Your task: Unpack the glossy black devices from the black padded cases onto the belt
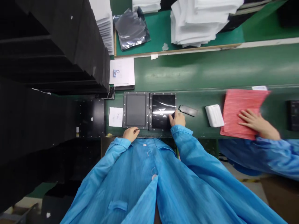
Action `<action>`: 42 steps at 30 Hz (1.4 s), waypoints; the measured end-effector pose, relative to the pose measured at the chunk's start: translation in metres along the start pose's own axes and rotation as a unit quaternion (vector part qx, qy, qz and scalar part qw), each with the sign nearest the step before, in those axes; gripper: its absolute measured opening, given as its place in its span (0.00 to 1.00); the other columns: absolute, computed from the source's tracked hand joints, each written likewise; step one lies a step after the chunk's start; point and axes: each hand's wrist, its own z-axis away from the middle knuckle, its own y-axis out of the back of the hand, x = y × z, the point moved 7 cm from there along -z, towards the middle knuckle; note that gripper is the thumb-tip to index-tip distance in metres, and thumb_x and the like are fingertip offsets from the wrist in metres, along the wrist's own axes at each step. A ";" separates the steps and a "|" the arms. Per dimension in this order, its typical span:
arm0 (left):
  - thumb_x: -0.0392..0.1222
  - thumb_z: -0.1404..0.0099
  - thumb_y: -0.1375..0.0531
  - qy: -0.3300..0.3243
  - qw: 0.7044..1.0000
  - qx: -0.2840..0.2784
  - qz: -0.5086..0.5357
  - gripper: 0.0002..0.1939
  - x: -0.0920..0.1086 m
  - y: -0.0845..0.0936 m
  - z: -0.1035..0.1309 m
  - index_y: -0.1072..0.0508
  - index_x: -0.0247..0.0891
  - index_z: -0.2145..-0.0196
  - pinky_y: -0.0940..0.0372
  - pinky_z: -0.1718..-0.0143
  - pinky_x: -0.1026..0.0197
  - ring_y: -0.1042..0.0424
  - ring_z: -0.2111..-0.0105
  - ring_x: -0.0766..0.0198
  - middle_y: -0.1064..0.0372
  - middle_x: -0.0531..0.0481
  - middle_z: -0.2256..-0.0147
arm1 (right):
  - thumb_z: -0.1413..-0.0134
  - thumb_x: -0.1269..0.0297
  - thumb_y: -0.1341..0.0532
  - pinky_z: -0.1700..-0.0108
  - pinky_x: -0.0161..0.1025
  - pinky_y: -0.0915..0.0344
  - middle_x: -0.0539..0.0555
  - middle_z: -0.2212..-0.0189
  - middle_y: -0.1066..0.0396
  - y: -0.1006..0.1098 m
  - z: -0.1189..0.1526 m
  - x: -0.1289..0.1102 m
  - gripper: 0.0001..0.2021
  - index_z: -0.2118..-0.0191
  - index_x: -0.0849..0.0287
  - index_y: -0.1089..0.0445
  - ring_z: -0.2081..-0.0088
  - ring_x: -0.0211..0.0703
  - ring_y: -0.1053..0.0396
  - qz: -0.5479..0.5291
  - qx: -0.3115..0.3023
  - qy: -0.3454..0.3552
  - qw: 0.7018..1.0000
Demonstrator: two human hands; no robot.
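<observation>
Two dark flat frames with screw holes lie side by side on the green bench. The left frame (pixel 136 110) has a matt grey inner area. In the right one sits a glossy black panel (pixel 163 107) that reflects the light. My left hand (pixel 131 134) rests at the lower edge of the left frame, its fingers curled together; what they hold, if anything, is hidden. At the panel's right edge is my right hand (pixel 177 119), thumb and forefinger apart, the thumb touching the glossy surface. Just beyond it lies a small grey metal bar (pixel 188 110).
Dark stacked panels (pixel 91 53) tower on the left. A white pad (pixel 214 115) lies right of centre. Beside it a co-worker's hand (pixel 259 124) presses on a pink bubble-wrap bag (pixel 243 102). White foam sheets (pixel 198 21) and a silvery bag (pixel 133 28) occupy the back shelf.
</observation>
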 end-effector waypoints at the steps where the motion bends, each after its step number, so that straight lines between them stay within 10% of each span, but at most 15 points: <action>1: 0.43 0.39 0.39 -0.020 0.999 -0.013 -0.022 0.11 0.009 -0.003 -0.003 0.23 0.41 0.60 0.37 0.47 0.55 0.28 0.55 0.57 0.24 0.47 0.60 | 0.45 0.58 0.43 0.48 0.59 0.42 0.70 0.48 0.37 0.002 0.008 -0.004 0.26 0.42 0.64 0.38 0.48 0.66 0.39 0.060 0.002 0.019 0.998; 8: 0.58 0.40 0.41 -0.098 0.952 -0.057 -0.283 0.42 0.063 -0.053 -0.046 0.47 0.36 0.35 0.64 0.36 0.34 0.66 0.32 0.43 0.60 0.38 0.32 | 0.42 0.59 0.44 0.54 0.42 0.33 0.66 0.52 0.32 0.004 0.060 0.046 0.22 0.45 0.66 0.37 0.55 0.50 0.30 0.030 -0.086 -0.124 0.988; 16: 0.58 0.36 0.46 0.023 0.937 -0.059 -0.343 0.43 0.054 -0.084 -0.053 0.55 0.32 0.33 0.63 0.36 0.35 0.69 0.32 0.42 0.66 0.37 0.32 | 0.47 0.56 0.36 0.71 0.32 0.34 0.49 0.80 0.29 -0.004 0.039 0.071 0.12 0.71 0.58 0.34 0.76 0.39 0.29 0.009 -0.306 -0.145 0.941; 23: 0.59 0.36 0.47 0.067 0.945 0.015 -0.320 0.41 0.109 -0.035 -0.118 0.55 0.38 0.32 0.64 0.35 0.38 0.71 0.32 0.47 0.69 0.43 0.31 | 0.50 0.51 0.34 0.56 0.44 0.34 0.59 0.66 0.25 0.036 -0.054 0.011 0.14 0.69 0.58 0.27 0.57 0.55 0.28 0.081 -0.314 0.010 0.946; 31: 0.56 0.32 0.52 0.088 0.949 -0.008 -0.301 0.30 0.139 -0.002 -0.206 0.47 0.51 0.35 0.69 0.39 0.28 0.72 0.32 0.43 0.66 0.51 0.31 | 0.39 0.44 0.48 0.67 0.35 0.34 0.59 0.74 0.25 0.027 -0.155 -0.031 0.26 0.72 0.63 0.28 0.73 0.42 0.28 0.071 -0.419 0.030 0.905; 37: 0.52 0.32 0.49 0.061 0.944 0.030 -0.324 0.31 0.150 -0.024 -0.174 0.47 0.41 0.35 0.63 0.36 0.34 0.64 0.32 0.46 0.62 0.43 0.32 | 0.40 0.48 0.45 0.59 0.43 0.36 0.63 0.61 0.26 0.044 -0.145 -0.049 0.20 0.59 0.62 0.28 0.58 0.53 0.31 0.176 -0.204 0.143 0.952; 42: 0.46 0.36 0.43 -0.223 0.900 -0.159 -0.339 0.26 0.128 -0.120 -0.066 0.36 0.37 0.41 0.55 0.34 0.44 0.48 0.36 0.52 0.42 0.42 0.38 | 0.40 0.74 0.52 0.45 0.46 0.44 0.61 0.46 0.34 0.024 -0.098 -0.090 0.19 0.49 0.63 0.31 0.45 0.52 0.41 0.129 -0.134 0.422 0.887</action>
